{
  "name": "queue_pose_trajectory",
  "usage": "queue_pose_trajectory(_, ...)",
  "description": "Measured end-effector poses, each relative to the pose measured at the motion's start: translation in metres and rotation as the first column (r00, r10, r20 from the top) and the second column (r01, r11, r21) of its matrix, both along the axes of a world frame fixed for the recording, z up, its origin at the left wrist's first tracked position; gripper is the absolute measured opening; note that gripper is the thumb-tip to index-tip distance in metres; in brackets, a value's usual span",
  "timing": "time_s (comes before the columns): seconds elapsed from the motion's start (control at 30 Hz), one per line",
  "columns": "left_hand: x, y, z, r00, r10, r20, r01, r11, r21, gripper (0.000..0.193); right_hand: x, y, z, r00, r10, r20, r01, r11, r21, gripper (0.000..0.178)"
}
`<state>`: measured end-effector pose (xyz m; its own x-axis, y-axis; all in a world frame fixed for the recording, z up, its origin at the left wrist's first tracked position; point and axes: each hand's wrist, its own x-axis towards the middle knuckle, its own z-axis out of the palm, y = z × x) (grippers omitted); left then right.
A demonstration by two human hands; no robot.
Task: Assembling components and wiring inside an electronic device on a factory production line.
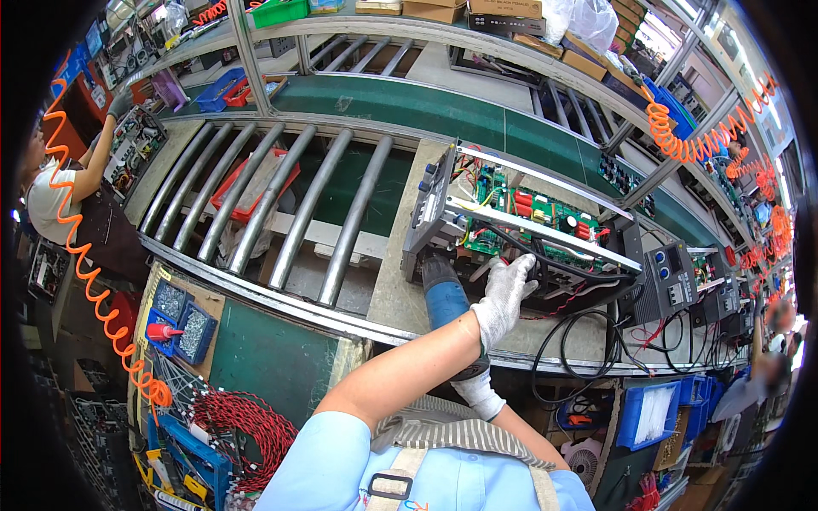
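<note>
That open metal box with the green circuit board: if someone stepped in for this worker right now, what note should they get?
Left hand, gloved, rests on the lower edge of the open chassis, steadying it.
Right hand, gloved, grips the blue power screwdriver, its tip against the chassis front.
The green circuit board sits inside; black cables trail off the bench.
Which screws are in or still missing cannot be told.

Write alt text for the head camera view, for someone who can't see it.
A person's gloved left hand rests on an open metal-framed electronics unit with green circuit boards, while the gloved right hand grips a blue power screwdriver against its side. The unit sits on a workbench beside steel rollers.
</note>
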<state>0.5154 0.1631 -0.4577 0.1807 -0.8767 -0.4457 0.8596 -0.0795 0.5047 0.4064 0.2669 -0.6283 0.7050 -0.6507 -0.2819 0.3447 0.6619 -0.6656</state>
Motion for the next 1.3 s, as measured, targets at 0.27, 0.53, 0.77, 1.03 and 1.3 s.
queue_pose_trajectory(0.27,0.0,-0.002,-0.006,1.0,-0.01,0.005,0.01,1.0,0.005,0.04,0.001,-0.004,-0.008,0.997,0.026,-0.067,-0.039,0.978,-0.203,0.047)
queue_pose_trajectory(0.53,-0.001,-0.002,-0.008,1.0,0.017,0.001,-0.017,1.0,0.016,0.038,0.005,-0.003,0.003,0.995,-0.094,0.018,0.091,0.986,0.138,0.049)
queue_pose_trajectory(0.77,0.0,-0.003,-0.008,1.0,0.005,-0.016,-0.004,0.999,0.033,0.032,0.003,-0.003,-0.003,0.99,-0.116,0.079,0.097,0.972,0.215,0.048)
queue_pose_trajectory(1.03,-0.001,0.0,-0.009,1.0,0.014,-0.011,-0.014,1.0,-0.008,0.036,-0.003,-0.002,-0.003,0.999,-0.023,0.035,0.024,0.999,-0.025,0.047)
queue_pose_trajectory(1.3,0.005,0.001,0.0,0.995,0.083,0.061,-0.086,0.995,0.05,0.042,-0.004,-0.01,0.019,0.958,0.024,-0.285,-0.146,0.899,-0.413,0.059)
